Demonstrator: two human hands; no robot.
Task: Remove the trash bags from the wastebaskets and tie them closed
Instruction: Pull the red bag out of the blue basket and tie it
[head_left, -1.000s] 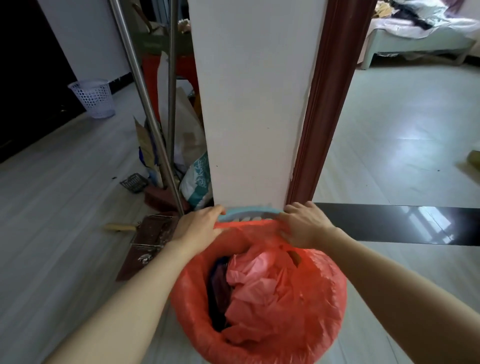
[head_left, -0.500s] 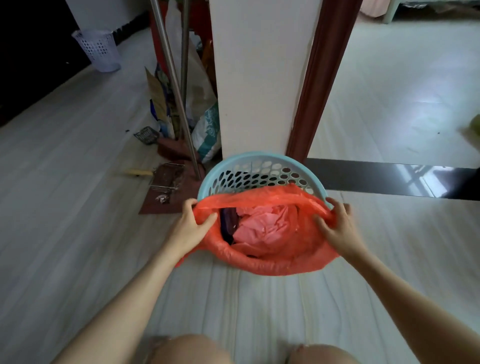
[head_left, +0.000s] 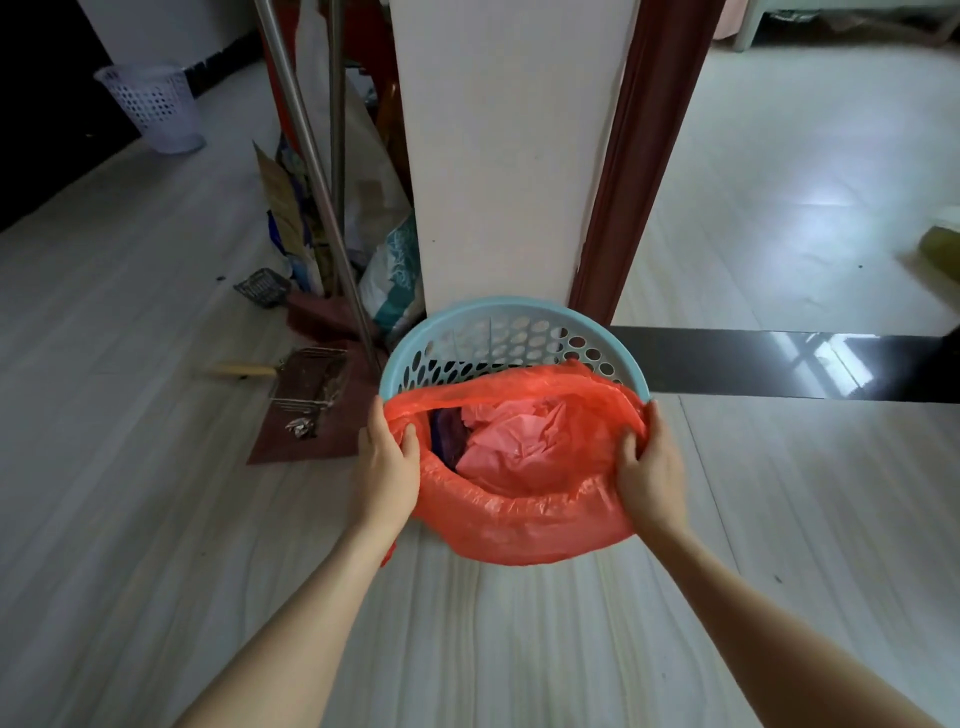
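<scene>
A light blue perforated wastebasket (head_left: 511, 340) stands on the floor against a white pillar. A red trash bag (head_left: 524, 525) sits in it, its far edge off the back rim and its near edge still folded over the front. Pink crumpled plastic and something dark purple lie inside the bag. My left hand (head_left: 387, 460) grips the bag's left edge, thumb inside the opening. My right hand (head_left: 649, 467) grips the bag's right edge the same way.
A white pillar (head_left: 498, 156) and dark red door frame (head_left: 634, 171) rise just behind the basket. Metal poles (head_left: 317, 171), bags and a wire rack (head_left: 311, 382) clutter the left. A white wastebasket (head_left: 156, 106) stands far left. A black threshold strip (head_left: 779, 364) crosses the right.
The bag's far edge came off the basket's back rim, baring the blue holes. Both hands slid from the far rim to the bag's sides and pulled it toward me.
</scene>
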